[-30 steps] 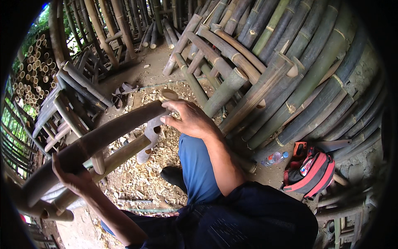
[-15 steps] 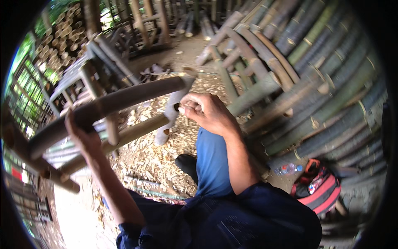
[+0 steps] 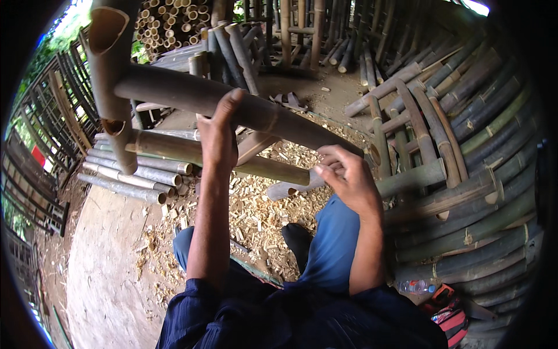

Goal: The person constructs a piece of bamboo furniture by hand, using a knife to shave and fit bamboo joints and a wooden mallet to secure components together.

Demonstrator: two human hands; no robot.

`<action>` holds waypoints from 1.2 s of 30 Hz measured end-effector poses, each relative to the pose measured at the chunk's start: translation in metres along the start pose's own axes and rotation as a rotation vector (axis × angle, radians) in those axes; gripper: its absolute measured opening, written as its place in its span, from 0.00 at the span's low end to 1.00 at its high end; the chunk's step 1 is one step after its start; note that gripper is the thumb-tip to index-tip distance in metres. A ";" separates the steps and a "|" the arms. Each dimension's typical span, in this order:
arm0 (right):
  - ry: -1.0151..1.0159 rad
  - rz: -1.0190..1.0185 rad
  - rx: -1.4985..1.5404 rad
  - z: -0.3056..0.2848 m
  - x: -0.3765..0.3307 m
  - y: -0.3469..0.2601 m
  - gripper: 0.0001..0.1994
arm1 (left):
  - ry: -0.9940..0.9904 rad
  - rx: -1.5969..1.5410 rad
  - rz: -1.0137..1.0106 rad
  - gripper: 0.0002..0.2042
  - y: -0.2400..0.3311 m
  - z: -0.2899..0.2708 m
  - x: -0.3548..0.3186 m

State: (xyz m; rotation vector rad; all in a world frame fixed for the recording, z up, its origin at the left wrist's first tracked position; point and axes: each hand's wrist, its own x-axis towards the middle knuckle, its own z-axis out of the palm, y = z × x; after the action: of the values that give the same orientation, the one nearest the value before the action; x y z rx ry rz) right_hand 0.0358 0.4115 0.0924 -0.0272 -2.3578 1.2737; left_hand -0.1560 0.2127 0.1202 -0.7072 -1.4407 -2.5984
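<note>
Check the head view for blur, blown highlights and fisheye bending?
Head view: hands sharp, left hand on the bamboo pole, right hand at its lower end; daylight blown out at the top corners; stacked bamboo poles curve toward the rim; black vignette rings the picture; soft shade, no hard shadows.

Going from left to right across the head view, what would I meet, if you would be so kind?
Loose bamboo poles → left hand on the bamboo frame → right hand → stacked bamboo frames.

Pale wood shavings (image 3: pixel 261 215) are lying thick on the bare earthen floor (image 3: pixel 104 262) beneath both grips; grey cut bamboo poles (image 3: pixel 128 180) are resting left of the left grip.
</note>
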 end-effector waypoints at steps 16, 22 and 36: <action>-0.003 0.173 0.064 -0.033 -0.010 0.021 0.18 | 0.231 0.796 0.186 0.14 -0.060 -0.142 -0.052; -0.067 0.123 0.025 -0.016 -0.004 0.012 0.19 | 0.399 0.760 0.075 0.19 -0.091 -0.185 -0.064; -0.039 0.100 -0.032 -0.019 -0.012 0.020 0.17 | 0.466 0.540 -0.021 0.27 -0.118 -0.210 -0.044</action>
State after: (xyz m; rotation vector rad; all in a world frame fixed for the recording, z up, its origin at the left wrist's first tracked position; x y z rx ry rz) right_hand 0.0503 0.4353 0.0810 -0.1327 -2.4376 1.2935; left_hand -0.2255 0.0991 -0.0852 -0.0181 -1.8408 -2.0259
